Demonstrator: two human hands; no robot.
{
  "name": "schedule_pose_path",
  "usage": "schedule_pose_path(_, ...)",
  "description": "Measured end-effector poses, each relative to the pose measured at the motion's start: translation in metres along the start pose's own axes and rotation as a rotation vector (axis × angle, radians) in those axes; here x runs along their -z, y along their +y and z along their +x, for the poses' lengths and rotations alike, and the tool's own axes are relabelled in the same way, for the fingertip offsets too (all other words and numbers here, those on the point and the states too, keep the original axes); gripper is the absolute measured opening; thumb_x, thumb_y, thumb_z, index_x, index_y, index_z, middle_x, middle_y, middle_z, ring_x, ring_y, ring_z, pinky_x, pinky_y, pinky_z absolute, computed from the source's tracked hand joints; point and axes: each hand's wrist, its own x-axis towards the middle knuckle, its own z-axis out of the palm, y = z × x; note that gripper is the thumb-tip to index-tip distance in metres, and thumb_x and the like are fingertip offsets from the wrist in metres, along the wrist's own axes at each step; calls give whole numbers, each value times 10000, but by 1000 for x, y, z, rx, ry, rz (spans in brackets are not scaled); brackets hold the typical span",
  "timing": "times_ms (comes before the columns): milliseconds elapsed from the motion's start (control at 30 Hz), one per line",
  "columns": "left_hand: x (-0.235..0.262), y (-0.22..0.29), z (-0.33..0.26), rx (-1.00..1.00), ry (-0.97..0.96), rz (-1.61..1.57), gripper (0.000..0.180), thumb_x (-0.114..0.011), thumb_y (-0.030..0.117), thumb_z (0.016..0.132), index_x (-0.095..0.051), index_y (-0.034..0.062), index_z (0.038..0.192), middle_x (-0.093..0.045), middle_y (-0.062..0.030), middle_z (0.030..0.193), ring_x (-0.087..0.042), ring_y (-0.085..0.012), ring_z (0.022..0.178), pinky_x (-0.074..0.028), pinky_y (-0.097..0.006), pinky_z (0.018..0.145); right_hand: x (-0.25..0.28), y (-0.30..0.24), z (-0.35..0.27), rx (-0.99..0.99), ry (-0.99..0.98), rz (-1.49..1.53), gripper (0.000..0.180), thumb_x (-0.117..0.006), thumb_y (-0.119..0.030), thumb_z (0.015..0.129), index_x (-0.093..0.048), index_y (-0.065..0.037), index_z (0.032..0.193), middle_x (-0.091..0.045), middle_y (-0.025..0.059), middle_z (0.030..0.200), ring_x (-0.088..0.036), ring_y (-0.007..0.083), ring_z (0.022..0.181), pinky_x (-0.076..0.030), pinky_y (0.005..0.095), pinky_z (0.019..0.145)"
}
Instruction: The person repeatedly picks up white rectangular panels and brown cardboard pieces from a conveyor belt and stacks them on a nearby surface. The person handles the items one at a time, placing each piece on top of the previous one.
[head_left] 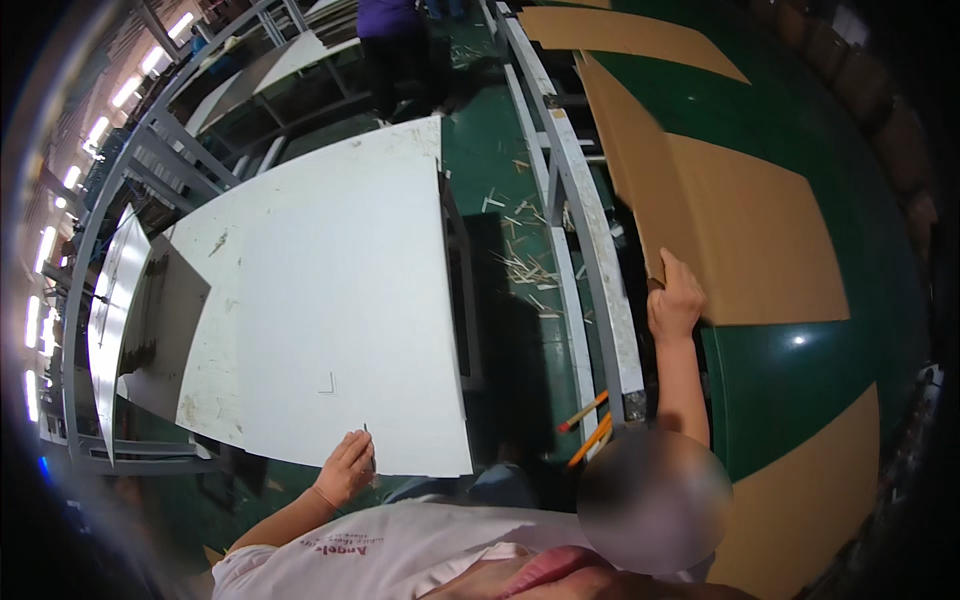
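A large white sheet (345, 300) lies on a worn white board (210, 330) in front of me, with a small L-shaped mark near its front. My left hand (348, 468) rests at the sheet's near edge, fingers pressed together. A thin dark tip shows at the fingertips; what it belongs to is too small to make out. Out to the right, my right hand (677, 300) is closed on the edge of a folded brown cardboard sheet (755, 235), its index finger lying along the cardboard.
A grey metal frame rail (600, 260) runs between the two work areas. Yellow-orange sticks (590, 440) lie by its near end. Scraps (525, 255) litter the green floor. More cardboard (815, 490) lies at right. A person in purple (390, 25) stands at the far end.
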Motion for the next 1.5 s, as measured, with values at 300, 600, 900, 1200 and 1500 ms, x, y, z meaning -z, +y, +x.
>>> schedule_pose_path(300,3,8,3,25,-23,18,685,-764,141,654,-492,-45,1254,-440,-198,1367,-407,-385,1296,-320,-473,1122,-28,60,-94,-1179,529,474,458,-661,-165,897,-500,83,1247,-597,175,1187,-613,230,987,-517,371,832)
schedule_pose_path(600,-3,1,-3,8,61,-7,687,-766,157,669,-486,-35,1266,-438,-196,1381,-405,-371,1302,-314,-465,1126,-70,51,-77,-1333,206,1720,432,-654,-32,825,-525,20,1234,-561,142,1209,-546,284,1129,-481,415,961)
schedule_pose_path(900,-9,-7,-8,-68,211,-65,654,-729,201,714,-480,-62,1259,-456,-202,1357,-419,-358,1289,-325,-468,1112,48,-215,-115,-1105,35,1664,548,-598,-14,842,-416,8,1358,-502,140,1320,-514,293,1198,-439,440,1026)
schedule_pose_path(1200,-24,-9,-28,194,71,-318,242,-604,259,866,-649,28,810,-635,-185,762,-615,-372,738,-496,-471,666,31,-442,-234,-1398,-652,1816,336,-585,-118,932,-505,61,1205,-624,141,1060,-621,306,948,-553,432,846)
schedule_pose_path(1500,59,-11,-91,97,284,-527,139,-672,46,788,-685,53,926,-670,-104,849,-635,-273,766,-496,-363,678,21,-470,-251,-1539,-958,1709,480,-665,-308,887,-518,65,1151,-629,152,897,-645,275,861,-542,361,782)
